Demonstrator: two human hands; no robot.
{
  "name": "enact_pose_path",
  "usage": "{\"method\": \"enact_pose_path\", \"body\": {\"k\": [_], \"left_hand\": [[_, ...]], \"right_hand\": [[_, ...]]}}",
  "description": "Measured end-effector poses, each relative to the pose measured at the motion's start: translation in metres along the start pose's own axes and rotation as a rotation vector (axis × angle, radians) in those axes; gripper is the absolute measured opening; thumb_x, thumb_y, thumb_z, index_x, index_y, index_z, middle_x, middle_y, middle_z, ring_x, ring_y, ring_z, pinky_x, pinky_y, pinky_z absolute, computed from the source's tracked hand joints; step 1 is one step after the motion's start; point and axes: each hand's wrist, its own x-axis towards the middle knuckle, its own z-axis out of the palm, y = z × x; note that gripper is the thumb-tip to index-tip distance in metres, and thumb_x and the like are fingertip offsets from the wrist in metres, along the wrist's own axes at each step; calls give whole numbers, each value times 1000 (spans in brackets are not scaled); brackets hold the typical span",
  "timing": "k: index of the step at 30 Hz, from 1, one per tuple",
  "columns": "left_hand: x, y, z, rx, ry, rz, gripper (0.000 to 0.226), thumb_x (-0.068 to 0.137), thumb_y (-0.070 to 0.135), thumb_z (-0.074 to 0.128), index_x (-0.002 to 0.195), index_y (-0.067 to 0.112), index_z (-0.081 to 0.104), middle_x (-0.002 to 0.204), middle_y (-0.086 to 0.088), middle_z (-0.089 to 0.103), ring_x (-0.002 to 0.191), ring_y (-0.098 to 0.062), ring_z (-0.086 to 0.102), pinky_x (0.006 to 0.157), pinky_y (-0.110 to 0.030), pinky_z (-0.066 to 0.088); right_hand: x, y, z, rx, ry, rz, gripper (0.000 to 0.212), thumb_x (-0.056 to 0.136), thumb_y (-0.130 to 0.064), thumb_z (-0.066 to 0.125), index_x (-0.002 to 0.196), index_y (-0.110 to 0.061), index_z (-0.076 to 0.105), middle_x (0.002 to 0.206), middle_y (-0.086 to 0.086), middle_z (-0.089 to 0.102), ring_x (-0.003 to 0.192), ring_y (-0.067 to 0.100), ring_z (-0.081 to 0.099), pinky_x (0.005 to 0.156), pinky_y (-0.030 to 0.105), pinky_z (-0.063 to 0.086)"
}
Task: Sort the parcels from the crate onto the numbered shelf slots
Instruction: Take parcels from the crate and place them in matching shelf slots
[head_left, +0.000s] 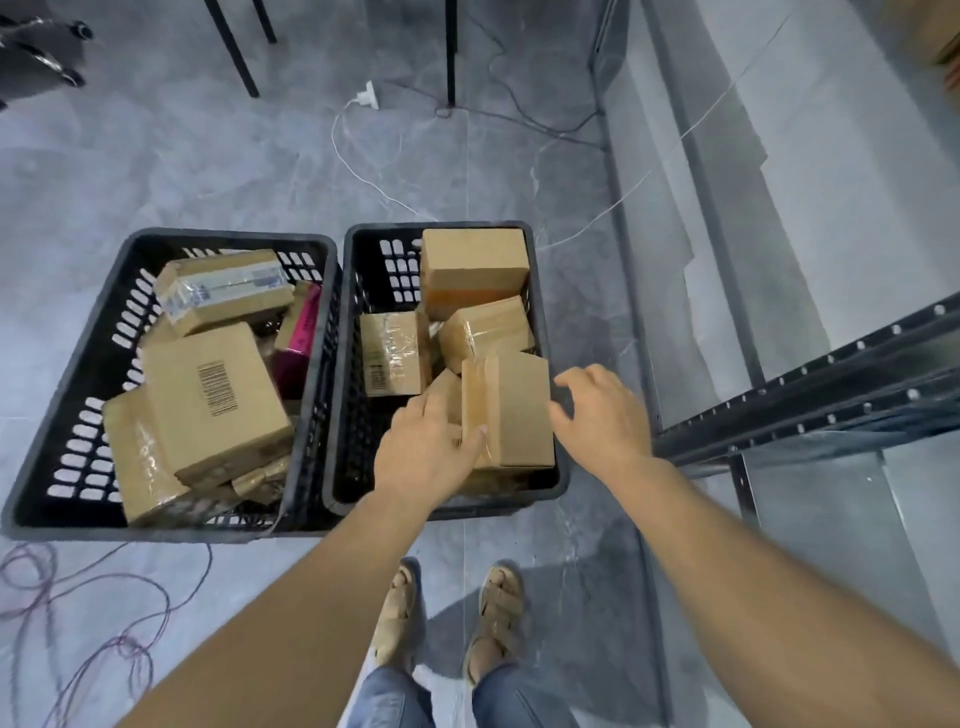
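I stood over two black plastic crates set side by side on the grey floor, my sandalled feet (447, 618) just behind them. My left hand (423, 449) was down in the right crate (363, 322), its fingers (475, 441) clasped on the near left edge of an upright taped cardboard parcel (511, 410) that stood at the crate's near right corner. My right hand (602, 415) was beside the same parcel's right face, fingers spread and released, near the cardboard; I could not tell whether they touched it. Farther back in that crate lay a taped box with a barcode (392, 353), a tilted taped box (485, 327) and a larger plain carton (472, 265) against the far wall. The left crate (78, 395) held a heap of parcels: a big carton with a printed barcode (215, 400), a box wrapped in clear tape with a label (223, 288), and a pink packet (301, 332) wedged against its right wall. The dark metal shelf frame (810, 410) ran off to my right, and loose cables (78, 613) lay on the floor to my left.
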Motion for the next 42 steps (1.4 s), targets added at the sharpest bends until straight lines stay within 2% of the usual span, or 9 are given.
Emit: {"method": "enact_pose_path", "body": {"k": [8, 15, 22, 26, 29, 33, 37, 39, 42], "left_hand": [[48, 18, 63, -67, -103, 1, 94, 85, 59, 53, 152, 24, -3, 148, -11, 35, 130, -31, 40, 101, -45, 35], [81, 5, 94, -113, -185, -132, 94, 85, 54, 59, 151, 20, 2, 150, -14, 31, 135, -33, 34, 106, -47, 34], [99, -33, 88, -556, -303, -250, 89, 74, 58, 57, 148, 41, 12, 141, 0, 49, 124, -22, 50, 103, -46, 44], [96, -36, 68, -666, -331, -242, 67, 91, 26, 55, 148, 34, 21, 129, 5, 56, 118, -19, 53, 89, -33, 49], [88, -34, 46, -756, -276, -267, 54, 94, 23, 58, 141, 25, 33, 121, 5, 55, 110, -15, 53, 80, -24, 43], [76, -33, 2, -847, -199, -226, 55, 92, 30, 61, 140, 26, 36, 124, 6, 57, 101, -7, 56, 84, -25, 43], [69, -26, -49, -909, -190, -95, 56, 92, 26, 60, 142, 27, 35, 125, 10, 57, 114, -10, 55, 99, -33, 44], [66, -20, -72, -937, -177, -29, 61, 93, 24, 60, 145, 30, 30, 133, 10, 54, 117, -7, 54, 103, -33, 42], [64, -7, -102, -857, -79, 50, 78, 91, 32, 59, 150, 41, 10, 145, 13, 35, 129, -5, 39, 108, -30, 32]], "right_hand": [[10, 26, 56, 31, -130, 162, 40, 95, -34, 49, 131, -16, 48, 128, 5, 51, 119, 24, 46, 89, 36, 41], [24, 35, 88, 79, -195, 204, 46, 99, -34, 44, 138, -10, 43, 133, 10, 48, 125, 26, 41, 91, 38, 42], [36, 20, 103, 131, -281, 233, 41, 100, -41, 35, 120, -8, 50, 124, 12, 49, 117, 29, 43, 86, 39, 40], [38, 6, 102, 472, -351, 286, 47, 98, -46, 39, 139, -23, 40, 129, 6, 45, 117, 24, 47, 97, 39, 42], [43, -11, 85, 827, -289, 294, 46, 98, -45, 41, 142, -34, 36, 134, -2, 46, 119, 14, 47, 98, 33, 40], [54, -35, 46, 1050, -201, 310, 32, 101, -29, 41, 133, -29, 47, 130, -3, 52, 118, 13, 50, 100, 31, 40], [58, -49, 8, 1254, -223, 332, 56, 93, -46, 54, 143, -37, 30, 130, -15, 47, 121, 5, 45, 106, 30, 33], [59, -56, -11, 1339, -302, 351, 59, 85, -59, 58, 135, -30, 45, 130, -13, 55, 117, 7, 53, 104, 34, 40], [54, -73, -41, 1373, -254, 313, 46, 88, -45, 62, 126, -20, 54, 121, -1, 64, 105, 13, 62, 90, 38, 53]]}}
